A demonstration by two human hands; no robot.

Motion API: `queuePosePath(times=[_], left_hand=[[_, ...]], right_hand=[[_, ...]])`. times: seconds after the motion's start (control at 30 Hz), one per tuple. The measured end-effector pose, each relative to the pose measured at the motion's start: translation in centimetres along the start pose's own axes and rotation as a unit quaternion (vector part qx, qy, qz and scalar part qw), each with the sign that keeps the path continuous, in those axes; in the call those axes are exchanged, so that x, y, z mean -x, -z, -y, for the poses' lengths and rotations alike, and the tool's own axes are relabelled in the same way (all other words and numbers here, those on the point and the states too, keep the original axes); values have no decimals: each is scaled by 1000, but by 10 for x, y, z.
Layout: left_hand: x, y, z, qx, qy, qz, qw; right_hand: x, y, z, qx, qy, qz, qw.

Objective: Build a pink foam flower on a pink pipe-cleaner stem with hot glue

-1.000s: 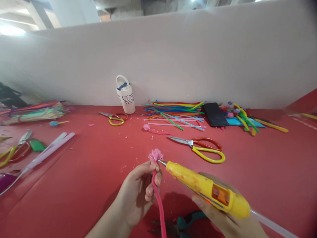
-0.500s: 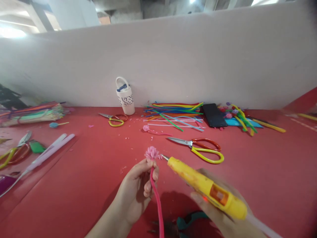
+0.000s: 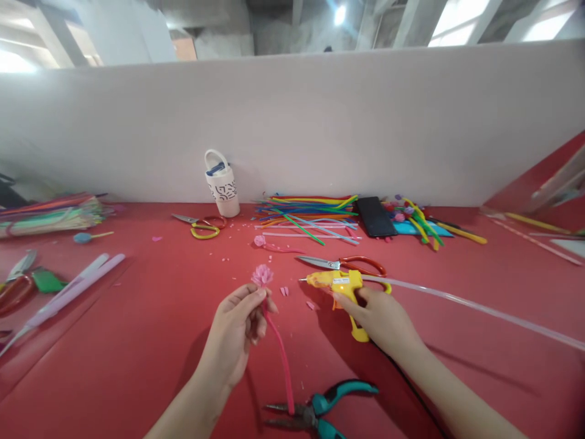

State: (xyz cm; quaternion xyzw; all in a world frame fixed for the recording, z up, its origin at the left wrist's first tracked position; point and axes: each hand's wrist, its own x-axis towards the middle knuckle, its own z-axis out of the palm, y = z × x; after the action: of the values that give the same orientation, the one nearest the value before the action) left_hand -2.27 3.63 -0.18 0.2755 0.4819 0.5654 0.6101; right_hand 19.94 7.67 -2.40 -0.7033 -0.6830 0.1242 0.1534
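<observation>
My left hand (image 3: 235, 332) pinches a pink pipe-cleaner flower (image 3: 262, 275) just under its fluffy head, the pink stem (image 3: 280, 356) trailing down toward me. My right hand (image 3: 379, 317) grips the handle of a yellow glue gun (image 3: 336, 281) that lies on its side on the red table (image 3: 137, 341), nozzle pointing left toward the flower with a gap between them. A long clear glue stick (image 3: 479, 310) runs out of its back to the right.
Red and yellow scissors (image 3: 347, 264) lie just behind the glue gun. Teal pliers (image 3: 315, 407) sit near me. Coloured pipe cleaners (image 3: 311, 210), a black phone (image 3: 373, 216), a white cup (image 3: 222, 186) and more scissors (image 3: 201, 225) line the back wall. Tools lie at the left edge.
My right hand has lowered the glue gun away from the flower and laid it on the table to the right. The left hand still holds the flower. The view has lifted slightly.
</observation>
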Motion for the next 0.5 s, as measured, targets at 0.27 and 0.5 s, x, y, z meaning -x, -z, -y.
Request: queuePosePath(times=[0.27, 0.5], left_hand=[[-1, -1, -1, 9, 5, 11, 1000], [-2, 0, 1, 13, 0, 27, 1000]], right_hand=[[-4, 7, 25, 143, 131, -29, 980], [-17, -19, 73, 123, 285, 70, 948]])
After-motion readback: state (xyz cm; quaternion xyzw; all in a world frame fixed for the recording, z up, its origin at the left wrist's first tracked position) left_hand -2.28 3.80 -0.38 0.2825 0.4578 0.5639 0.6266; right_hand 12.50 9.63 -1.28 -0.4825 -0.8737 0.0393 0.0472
